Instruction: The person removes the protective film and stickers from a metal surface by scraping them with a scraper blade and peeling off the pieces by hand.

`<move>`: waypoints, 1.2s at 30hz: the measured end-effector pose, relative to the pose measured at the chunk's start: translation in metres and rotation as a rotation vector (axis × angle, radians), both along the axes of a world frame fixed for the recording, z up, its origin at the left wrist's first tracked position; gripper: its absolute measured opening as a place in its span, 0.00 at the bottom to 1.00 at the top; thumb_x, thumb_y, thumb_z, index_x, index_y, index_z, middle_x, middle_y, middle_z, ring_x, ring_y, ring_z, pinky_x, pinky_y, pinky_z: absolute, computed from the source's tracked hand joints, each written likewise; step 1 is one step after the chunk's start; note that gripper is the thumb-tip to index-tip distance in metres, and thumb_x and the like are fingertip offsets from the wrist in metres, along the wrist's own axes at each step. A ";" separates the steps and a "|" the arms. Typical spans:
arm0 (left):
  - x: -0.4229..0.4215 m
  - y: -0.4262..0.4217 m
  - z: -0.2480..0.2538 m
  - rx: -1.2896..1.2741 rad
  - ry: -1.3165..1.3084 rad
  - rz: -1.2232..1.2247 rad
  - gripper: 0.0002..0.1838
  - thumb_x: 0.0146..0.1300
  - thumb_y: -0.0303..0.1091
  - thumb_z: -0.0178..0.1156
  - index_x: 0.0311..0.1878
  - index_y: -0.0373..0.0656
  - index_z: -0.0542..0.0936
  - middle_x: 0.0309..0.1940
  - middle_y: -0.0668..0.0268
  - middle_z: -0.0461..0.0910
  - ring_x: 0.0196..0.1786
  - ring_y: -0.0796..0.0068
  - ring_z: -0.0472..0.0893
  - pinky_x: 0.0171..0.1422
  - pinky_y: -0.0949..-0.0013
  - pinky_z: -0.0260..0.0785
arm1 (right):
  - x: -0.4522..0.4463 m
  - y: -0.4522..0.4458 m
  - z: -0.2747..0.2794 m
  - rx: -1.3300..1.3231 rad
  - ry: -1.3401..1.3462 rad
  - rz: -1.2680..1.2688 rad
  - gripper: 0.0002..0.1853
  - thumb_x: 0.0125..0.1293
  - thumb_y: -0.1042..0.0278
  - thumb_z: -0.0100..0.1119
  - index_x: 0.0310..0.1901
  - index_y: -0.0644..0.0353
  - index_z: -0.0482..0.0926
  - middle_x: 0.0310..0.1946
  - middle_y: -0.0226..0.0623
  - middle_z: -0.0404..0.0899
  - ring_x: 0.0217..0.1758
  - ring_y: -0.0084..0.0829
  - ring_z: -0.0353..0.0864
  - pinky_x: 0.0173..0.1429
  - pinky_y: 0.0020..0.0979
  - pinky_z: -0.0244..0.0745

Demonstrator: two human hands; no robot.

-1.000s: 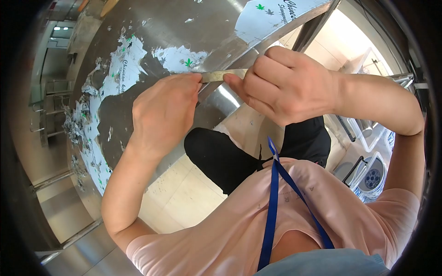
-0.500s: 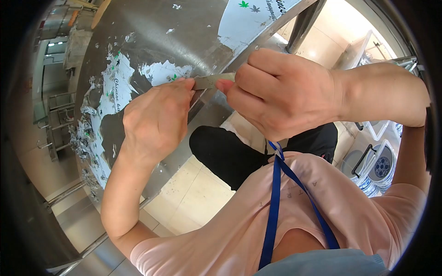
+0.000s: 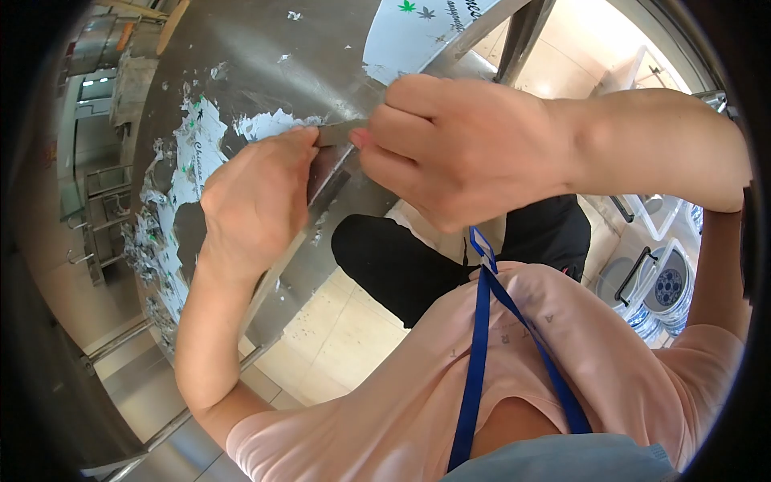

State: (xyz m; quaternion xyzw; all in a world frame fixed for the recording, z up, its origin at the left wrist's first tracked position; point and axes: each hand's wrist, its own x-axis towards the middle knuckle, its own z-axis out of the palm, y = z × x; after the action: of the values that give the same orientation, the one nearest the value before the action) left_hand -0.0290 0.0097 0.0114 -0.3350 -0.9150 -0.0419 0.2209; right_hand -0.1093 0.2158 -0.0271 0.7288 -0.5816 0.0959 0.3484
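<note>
My left hand (image 3: 255, 201) and my right hand (image 3: 462, 149) pinch a thin, flat metal blade (image 3: 338, 132) from its two ends. The blade lies low over the metal table (image 3: 257, 48), close to its near edge. Just beyond my left fingers is a torn patch of white printed film (image 3: 267, 123) with ragged borders. A larger ragged strip of the film (image 3: 199, 149), with green leaf prints and lettering, runs down the table's left side. My fingers partly hide the blade's ends.
Crumpled film scraps (image 3: 152, 241) cling along the table's left rim. A big printed sheet (image 3: 401, 36) covers the top right of the table. Clear plastic bins (image 3: 646, 269) with blue-and-white bowls (image 3: 666, 289) stand at right on the tiled floor (image 3: 329, 337).
Both hands have shifted left and slightly away from me with the blade. The patch of film beside my left fingers shows less than before.
</note>
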 end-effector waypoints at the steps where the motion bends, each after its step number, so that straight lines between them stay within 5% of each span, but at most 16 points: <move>1: 0.000 -0.001 -0.001 -0.002 0.010 -0.001 0.11 0.46 0.15 0.63 0.33 0.35 0.74 0.30 0.59 0.82 0.30 0.63 0.83 0.33 0.70 0.77 | 0.000 -0.001 0.000 -0.014 0.005 0.002 0.10 0.43 0.71 0.62 0.25 0.70 0.78 0.23 0.32 0.67 0.28 0.27 0.67 0.31 0.26 0.62; 10: 0.027 -0.001 -0.003 0.289 0.022 0.105 0.10 0.51 0.17 0.64 0.33 0.37 0.72 0.31 0.57 0.82 0.30 0.63 0.82 0.34 0.69 0.74 | -0.031 0.014 0.010 -0.088 0.027 0.135 0.07 0.46 0.70 0.58 0.24 0.65 0.73 0.25 0.33 0.66 0.31 0.29 0.69 0.31 0.30 0.66; 15: 0.053 0.018 -0.015 0.053 0.080 0.199 0.11 0.42 0.19 0.66 0.31 0.37 0.77 0.37 0.59 0.80 0.38 0.62 0.81 0.39 0.66 0.75 | -0.033 0.017 0.013 -0.079 0.078 0.149 0.06 0.52 0.79 0.64 0.25 0.71 0.77 0.23 0.34 0.64 0.26 0.30 0.66 0.28 0.30 0.64; 22: 0.044 0.027 -0.034 0.054 0.208 0.152 0.08 0.47 0.23 0.65 0.31 0.36 0.77 0.37 0.57 0.79 0.36 0.61 0.79 0.39 0.64 0.74 | -0.038 0.005 0.016 -0.028 -0.017 0.238 0.06 0.52 0.79 0.63 0.27 0.73 0.78 0.23 0.35 0.65 0.25 0.30 0.66 0.28 0.31 0.63; 28: 0.027 0.011 0.008 0.276 -0.120 0.365 0.07 0.54 0.20 0.59 0.37 0.36 0.77 0.35 0.58 0.79 0.34 0.57 0.77 0.38 0.66 0.70 | -0.045 -0.002 0.020 0.027 0.006 0.254 0.09 0.50 0.78 0.63 0.33 0.76 0.79 0.22 0.34 0.65 0.26 0.29 0.66 0.28 0.31 0.63; 32: 0.004 0.004 0.007 0.288 -0.244 0.280 0.11 0.55 0.20 0.57 0.42 0.39 0.73 0.33 0.58 0.79 0.37 0.57 0.79 0.39 0.63 0.70 | -0.048 0.001 0.023 0.069 0.037 0.269 0.10 0.51 0.77 0.62 0.33 0.77 0.79 0.22 0.35 0.65 0.25 0.29 0.65 0.28 0.30 0.63; 36: -0.002 0.006 0.010 0.088 -0.187 0.212 0.13 0.52 0.22 0.58 0.41 0.40 0.71 0.28 0.60 0.78 0.33 0.56 0.78 0.35 0.60 0.70 | -0.047 0.001 0.021 0.031 0.048 0.286 0.11 0.51 0.76 0.62 0.33 0.77 0.79 0.22 0.35 0.65 0.25 0.30 0.66 0.28 0.31 0.63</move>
State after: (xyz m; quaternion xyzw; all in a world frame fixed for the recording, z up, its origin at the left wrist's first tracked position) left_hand -0.0312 0.0157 0.0210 -0.2210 -0.9592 -0.0893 0.1522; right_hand -0.1559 0.2170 -0.0058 0.8116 -0.4647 0.1182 0.3338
